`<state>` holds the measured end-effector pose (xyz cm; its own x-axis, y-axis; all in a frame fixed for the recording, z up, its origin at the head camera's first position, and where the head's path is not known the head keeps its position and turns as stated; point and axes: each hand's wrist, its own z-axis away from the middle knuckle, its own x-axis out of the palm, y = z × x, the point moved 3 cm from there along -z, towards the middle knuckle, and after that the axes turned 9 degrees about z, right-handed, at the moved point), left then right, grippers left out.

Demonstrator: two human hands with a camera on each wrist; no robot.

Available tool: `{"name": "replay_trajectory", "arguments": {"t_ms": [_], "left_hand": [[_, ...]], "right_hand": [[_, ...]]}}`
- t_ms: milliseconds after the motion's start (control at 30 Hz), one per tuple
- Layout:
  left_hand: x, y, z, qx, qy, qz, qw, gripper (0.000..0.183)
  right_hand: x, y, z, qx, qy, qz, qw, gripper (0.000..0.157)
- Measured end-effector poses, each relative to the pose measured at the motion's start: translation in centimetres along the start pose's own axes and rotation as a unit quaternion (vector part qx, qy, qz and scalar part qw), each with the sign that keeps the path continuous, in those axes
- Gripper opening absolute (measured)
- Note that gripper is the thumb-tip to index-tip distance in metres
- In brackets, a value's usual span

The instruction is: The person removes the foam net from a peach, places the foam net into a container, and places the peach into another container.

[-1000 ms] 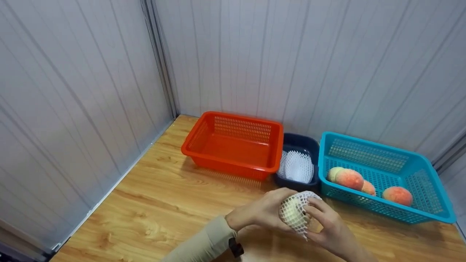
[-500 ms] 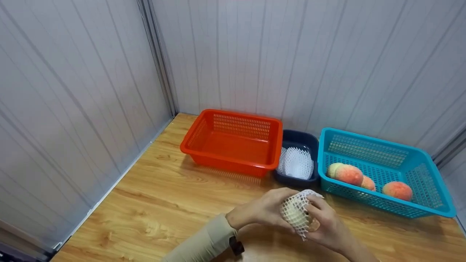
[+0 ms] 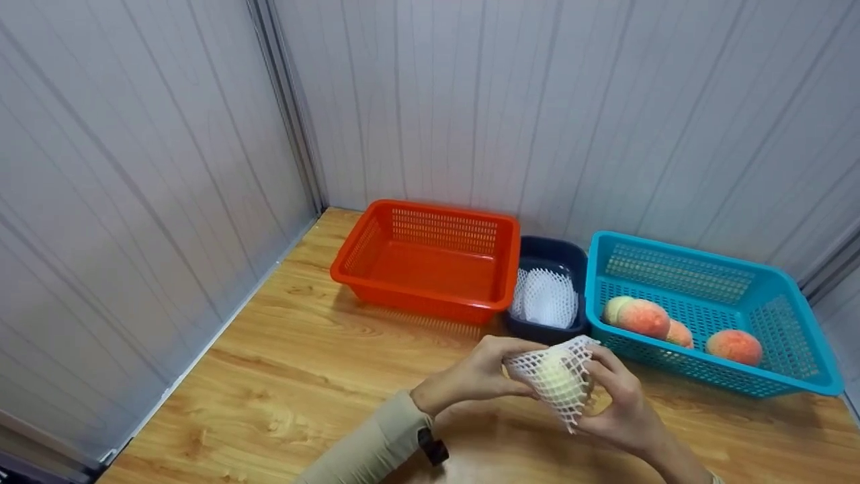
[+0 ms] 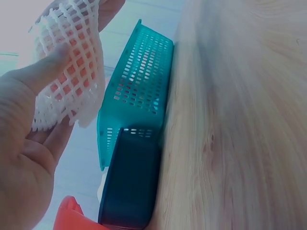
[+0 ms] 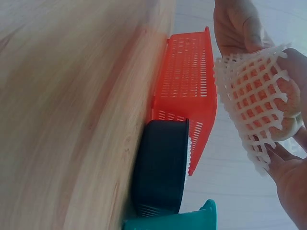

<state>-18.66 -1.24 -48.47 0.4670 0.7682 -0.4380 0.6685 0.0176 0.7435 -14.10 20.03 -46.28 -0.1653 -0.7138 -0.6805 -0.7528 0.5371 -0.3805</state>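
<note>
A peach [image 5: 254, 93] sits inside a white foam net sleeve [image 3: 557, 378], held up over the table by both hands. My left hand [image 3: 467, 376] grips the sleeved peach from the left, its thumb pressing on the netting in the left wrist view. From the other side my right hand [image 3: 625, 407] pinches the sleeve's edge and the fruit. In the right wrist view part of the peach's skin shows bare at the sleeve's mouth near the right fingers. More white foam net sleeves [image 3: 547, 299] lie in a dark blue bin [image 3: 552, 250] beyond the hands.
An orange-red basket [image 3: 426, 306] stands left of the bin, a teal basket [image 3: 678, 366] right of it. Several peaches [image 3: 643, 318] lie in the teal basket. Panelled walls [image 3: 430, 101] rise behind and at the left of the wooden table [image 3: 269, 403].
The foam net is spread wider around the peach, and the left fingers have shifted toward its left end. Both hands still hold it. The head view has tilted slightly, so the baskets sit a little higher.
</note>
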Motion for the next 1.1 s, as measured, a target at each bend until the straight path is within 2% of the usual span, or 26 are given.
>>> {"name": "replay_trajectory", "arguments": {"t_ms": [167,333,433,600,700,800,900,1000,1100], "left_hand": [[0.0,-0.1,-0.1,0.029,0.026,0.014,0.9991,0.039],[-0.4,0.7,-0.2,0.059,0.061,-0.012,0.9963,0.015],[-0.5,1.4,-0.3,0.061,0.065,-0.021,0.9958,0.011],[-0.7,3.1,-0.2,0.065,0.063,-0.017,0.9958,0.013],[-0.8,3.6,-0.2,0.061,0.061,-0.016,0.9961,0.013],[-0.7,3.0,-0.1,0.052,0.058,-0.022,0.9967,0.012],[-0.5,1.6,0.2,0.045,0.059,-0.018,0.9971,0.012],[-0.4,0.4,0.2,0.05,0.063,-0.027,0.9964,0.011],[-0.6,-0.2,0.2,0.059,0.067,-0.027,0.9956,0.012]], "right_hand": [[-0.8,-1.1,-0.6,-0.002,0.016,-0.004,1.0,0.073],[-2.0,-2.8,-1.6,-0.042,0.053,-0.019,0.998,0.069],[-2.2,-3.1,-1.6,-0.041,0.057,-0.017,0.997,0.069],[-2.2,-3.1,-1.1,-0.014,0.051,-0.014,0.999,0.072],[-2.2,-3.1,-1.0,-0.007,0.051,-0.009,0.999,0.072],[-2.1,-2.8,-0.7,-0.001,0.053,-0.001,0.999,0.073],[-1.9,-1.7,0.0,0.0,0.053,0.007,0.999,0.075],[-1.6,-0.4,0.6,-0.003,0.049,0.015,0.999,0.077],[-1.6,0.6,0.8,-0.008,0.043,0.017,0.999,0.078]]}}
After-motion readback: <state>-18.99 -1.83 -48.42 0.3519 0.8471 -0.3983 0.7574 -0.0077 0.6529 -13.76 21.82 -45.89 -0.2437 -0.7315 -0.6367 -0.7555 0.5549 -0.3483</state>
